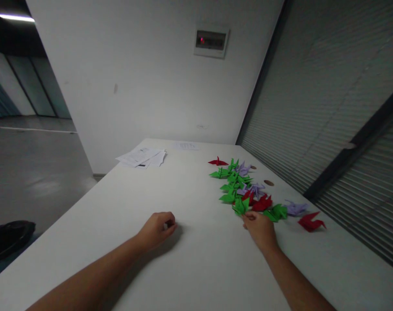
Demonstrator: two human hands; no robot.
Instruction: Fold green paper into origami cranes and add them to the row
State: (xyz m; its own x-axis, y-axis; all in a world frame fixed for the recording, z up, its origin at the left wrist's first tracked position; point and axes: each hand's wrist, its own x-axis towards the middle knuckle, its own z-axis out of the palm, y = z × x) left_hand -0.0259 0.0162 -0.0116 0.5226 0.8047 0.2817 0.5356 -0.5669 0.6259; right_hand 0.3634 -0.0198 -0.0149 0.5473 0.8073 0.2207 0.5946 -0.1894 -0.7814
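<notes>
Several folded paper cranes in green, red and purple lie in a loose cluster on the right half of the white table [186, 268]. My right hand [259, 226] pinches the lower edge of a green paper crane [240, 206] at the near end of the cluster. Just right of that hand sit another green crane [276, 212], a purple crane [295, 208] and a red crane [311, 222]. A red crane [263, 203] lies behind my fingers. My left hand [157, 229] rests over the table left of the cluster, fingers curled in, with nothing visible in them.
Printed papers [142, 156] lie at the table's far left, and a faint sheet [186, 146] near the wall. Window blinds [329, 108] run along the right edge. Two round holes, one a brown disc [269, 183], show near that side. A black-lined bin [10, 239] stands at left.
</notes>
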